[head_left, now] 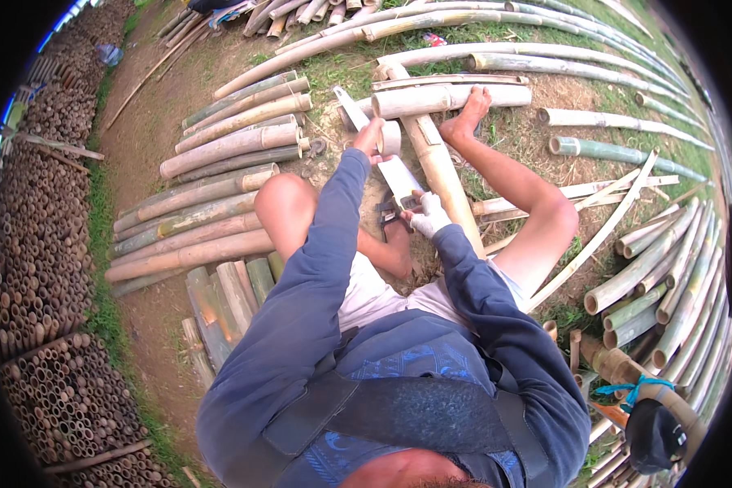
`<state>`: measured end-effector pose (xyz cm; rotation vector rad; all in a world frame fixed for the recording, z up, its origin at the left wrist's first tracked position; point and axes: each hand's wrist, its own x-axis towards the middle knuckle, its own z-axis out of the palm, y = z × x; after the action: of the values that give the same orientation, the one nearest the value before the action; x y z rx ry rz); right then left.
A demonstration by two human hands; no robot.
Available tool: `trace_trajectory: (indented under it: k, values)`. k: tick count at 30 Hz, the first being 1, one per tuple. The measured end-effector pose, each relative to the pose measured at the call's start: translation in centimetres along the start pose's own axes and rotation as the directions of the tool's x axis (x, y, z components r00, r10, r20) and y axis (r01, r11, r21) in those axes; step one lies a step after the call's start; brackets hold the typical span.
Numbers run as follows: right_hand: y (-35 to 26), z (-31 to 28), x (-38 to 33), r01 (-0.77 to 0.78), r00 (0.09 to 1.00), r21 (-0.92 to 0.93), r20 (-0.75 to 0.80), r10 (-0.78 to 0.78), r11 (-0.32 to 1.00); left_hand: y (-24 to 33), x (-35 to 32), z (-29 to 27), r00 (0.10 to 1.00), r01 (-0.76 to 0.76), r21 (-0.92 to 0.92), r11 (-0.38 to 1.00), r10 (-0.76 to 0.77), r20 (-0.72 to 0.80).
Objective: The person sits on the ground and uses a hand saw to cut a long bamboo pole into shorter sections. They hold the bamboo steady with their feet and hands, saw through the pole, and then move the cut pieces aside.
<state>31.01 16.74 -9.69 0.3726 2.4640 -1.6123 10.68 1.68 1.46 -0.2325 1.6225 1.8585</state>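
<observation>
I sit on the ground with both knees raised. My left hand, bare, grips the upper part of a pale split bamboo strip that slants down toward my lap. My right hand, in a white glove, is closed at the strip's lower end on what looks like a dark blade handle; I cannot make out the tool clearly. A thick tan bamboo pole lies just right of the strip. My bare right foot rests on a cut bamboo log lying crosswise.
Cut bamboo poles lie stacked on my left, and long green ones fan out ahead. More short lengths pile up at right. Stacked bamboo tube ends form a wall at far left. A dark cap sits at lower right.
</observation>
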Motion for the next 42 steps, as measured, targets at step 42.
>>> trace_trajectory:
  k: [42]
  values:
    - [13.3,-17.0,-52.8,0.509,-0.436,0.519,-0.533,0.726,0.687,13.7,21.6,9.8,0.775,-0.549,0.786,-0.283,0.179,0.606]
